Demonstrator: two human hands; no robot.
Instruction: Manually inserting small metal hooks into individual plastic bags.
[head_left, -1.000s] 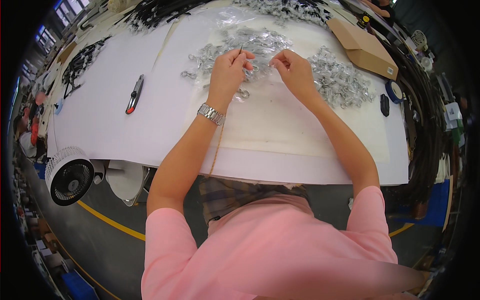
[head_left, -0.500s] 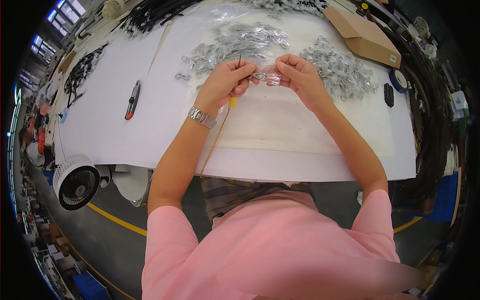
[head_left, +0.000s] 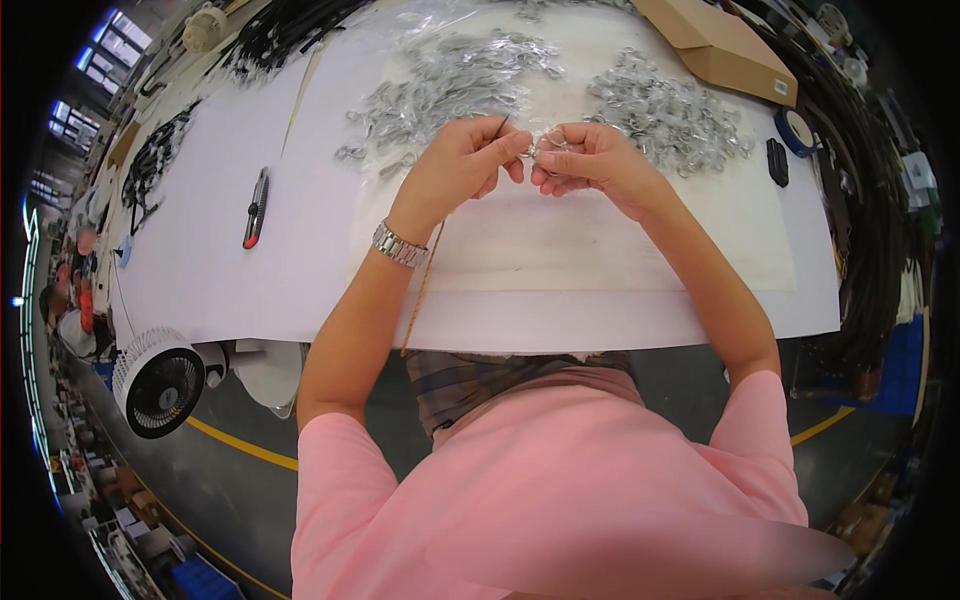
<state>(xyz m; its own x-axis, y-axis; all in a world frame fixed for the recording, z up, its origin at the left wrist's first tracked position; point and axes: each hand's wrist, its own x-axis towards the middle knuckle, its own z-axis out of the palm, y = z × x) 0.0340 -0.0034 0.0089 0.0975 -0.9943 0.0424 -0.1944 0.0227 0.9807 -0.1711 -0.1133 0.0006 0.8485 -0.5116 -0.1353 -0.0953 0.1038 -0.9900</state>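
Observation:
My left hand (head_left: 462, 165) is closed, a thin dark spike (head_left: 502, 124) jutting up from it. A tan cord (head_left: 426, 280) hangs below that hand to the table's front edge. At its fingertips, a small shiny metal piece (head_left: 531, 154) shows in the gap between both hands; its shape is mostly hidden. My right hand (head_left: 600, 165) is closed in a pinch on crumpled clear plastic wrap (head_left: 556, 139), close against the metal piece. Beyond lies a broad heap of small metal clasps in clear plastic (head_left: 450, 80), with a second heap (head_left: 670, 115) on the right.
A utility knife (head_left: 256, 210) lies left on the white-covered table (head_left: 300, 290). A cardboard box (head_left: 715, 55), a tape roll (head_left: 795, 132) and a black block (head_left: 777, 162) are at right. Black straps (head_left: 160, 150) lie far left; a fan (head_left: 160, 385) stands by the near left edge.
My fingertips have drawn closer together around the metal piece, and the plastic wrap is bunched nearer my right fingers. The yellow part below my left hand is hidden now. The view has shifted slightly.

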